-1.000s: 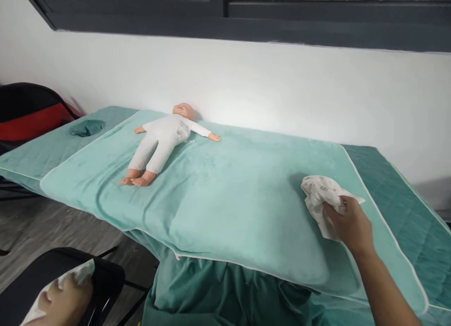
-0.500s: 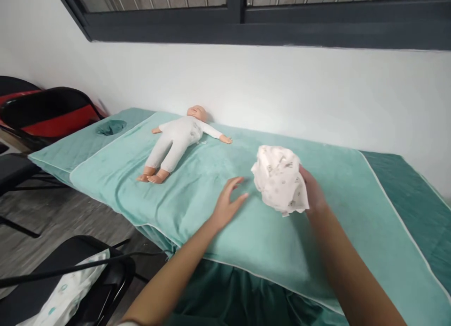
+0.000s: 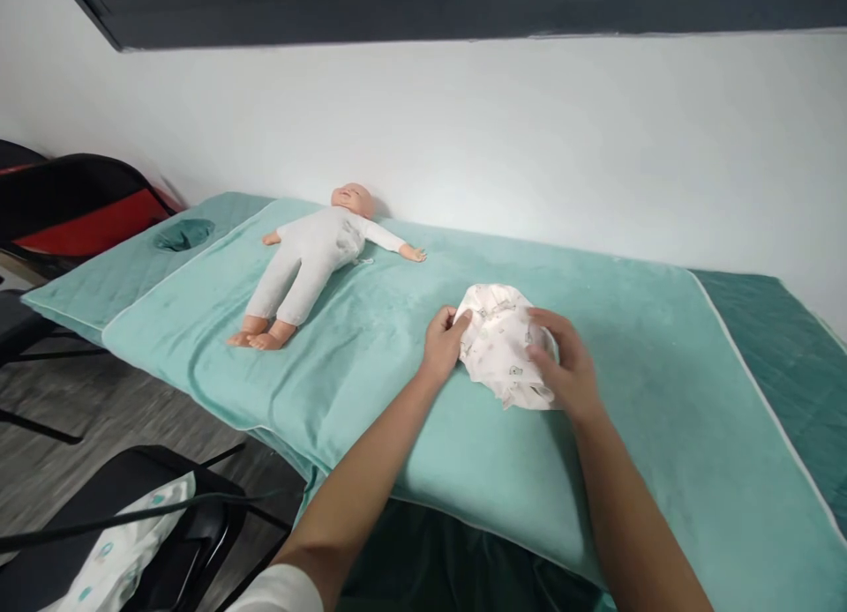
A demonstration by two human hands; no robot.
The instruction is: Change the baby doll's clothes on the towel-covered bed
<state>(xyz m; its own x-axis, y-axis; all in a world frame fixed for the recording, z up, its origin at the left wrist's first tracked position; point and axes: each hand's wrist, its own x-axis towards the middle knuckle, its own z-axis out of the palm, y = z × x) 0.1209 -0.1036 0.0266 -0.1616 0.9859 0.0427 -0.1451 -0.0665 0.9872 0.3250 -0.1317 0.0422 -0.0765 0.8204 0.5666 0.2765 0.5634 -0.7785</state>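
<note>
A crumpled white printed cloth (image 3: 501,343) lies on the light green blanket (image 3: 410,400) in the middle of the bed. My left hand (image 3: 442,340) pinches its left edge with closed fingers. My right hand (image 3: 564,369) grips its right side, fingers curled over the fabric. A baby doll (image 3: 310,257) in a pale grey suit lies on its back at the far left of the blanket, arms spread, head near the white wall.
A dark green quilted bed cover (image 3: 794,347) shows at the right. A black chair (image 3: 165,524) at the lower left carries a white printed item (image 3: 116,555). Black and red chairs (image 3: 72,211) stand at the far left. A dark green bundle (image 3: 180,235) rests by the bed's left end.
My right hand carried the cloth from the blanket's right side to its middle and set it down. My left hand came up from the lower left and took hold of the cloth's left edge.
</note>
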